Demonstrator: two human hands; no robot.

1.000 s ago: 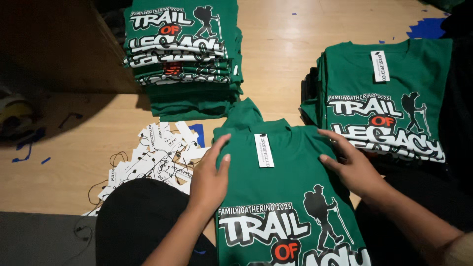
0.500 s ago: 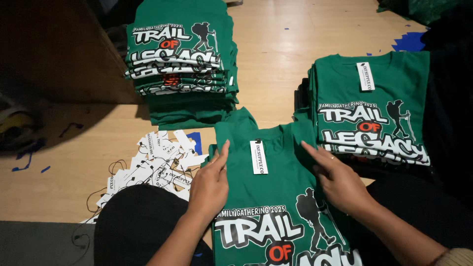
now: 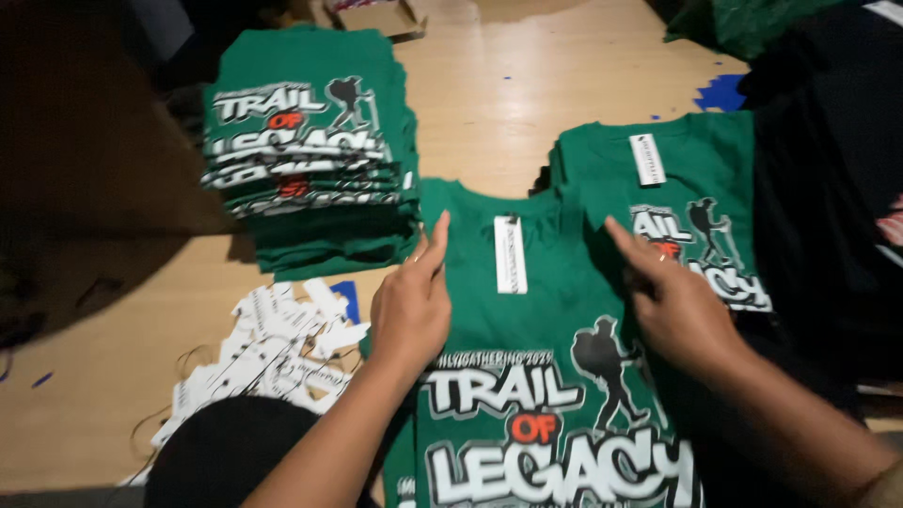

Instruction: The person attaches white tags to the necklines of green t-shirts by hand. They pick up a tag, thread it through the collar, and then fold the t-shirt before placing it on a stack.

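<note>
A green T-shirt point(image 3: 541, 310) with a white, orange and black print lies flat in front of me, a white paper tag point(image 3: 510, 254) at its collar. My left hand point(image 3: 412, 303) rests flat on the shirt's left shoulder, fingers pointing away from me. My right hand point(image 3: 673, 299) presses on the right shoulder, fingers stretched toward the collar. Neither hand grips anything.
A folded stack of the same green shirts point(image 3: 306, 150) stands at the back left. Another pile of them point(image 3: 691, 188) lies to the right, with dark cloth point(image 3: 828, 207) beside it. Loose white paper tags point(image 3: 273, 353) are scattered on the wooden table point(image 3: 499, 85). A black rounded thing point(image 3: 226, 456) sits near me.
The view has shifted, so the shirt and the piles sit lower and more to the left. Both hands have slid up along the shirt's shoulders toward the collar.
</note>
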